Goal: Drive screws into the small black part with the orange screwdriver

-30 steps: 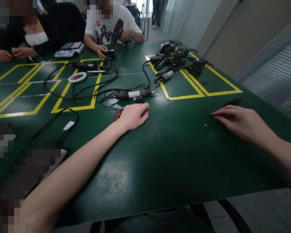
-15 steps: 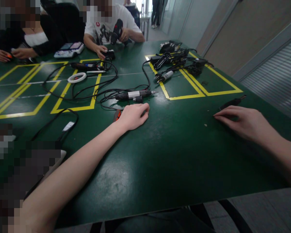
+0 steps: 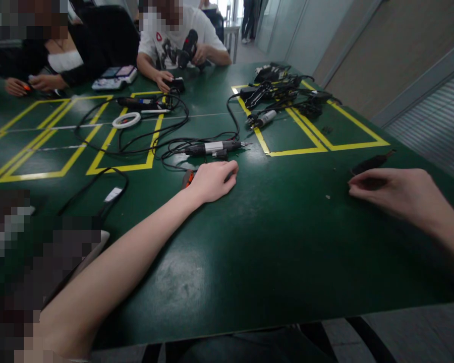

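My left hand (image 3: pixel 214 180) lies on the green table (image 3: pixel 272 242), fingers curled down over a small black and orange tool (image 3: pixel 187 177) whose end pokes out by the wrist. Just beyond it lies a corded electric screwdriver (image 3: pixel 215 147). My right hand (image 3: pixel 395 192) rests on the table at the right, fingers stretched leftward and loosely bent, with nothing visible in them. A dark flat piece (image 3: pixel 371 163) lies just behind its fingertips, not touched. A tiny speck (image 3: pixel 327 196) sits on the table left of that hand.
Yellow tape boxes (image 3: pixel 306 148) mark the table. Black cables (image 3: pixel 144 141), a white ring (image 3: pixel 126 120) and a pile of tools and adapters (image 3: pixel 280 93) lie farther back. Two other people (image 3: pixel 181 40) work at the far side. A cable with a white tag (image 3: pixel 113 194) lies left.
My right hand has drawn back to the right and its fingers have bent a little. My left hand has stayed over the black and orange tool.
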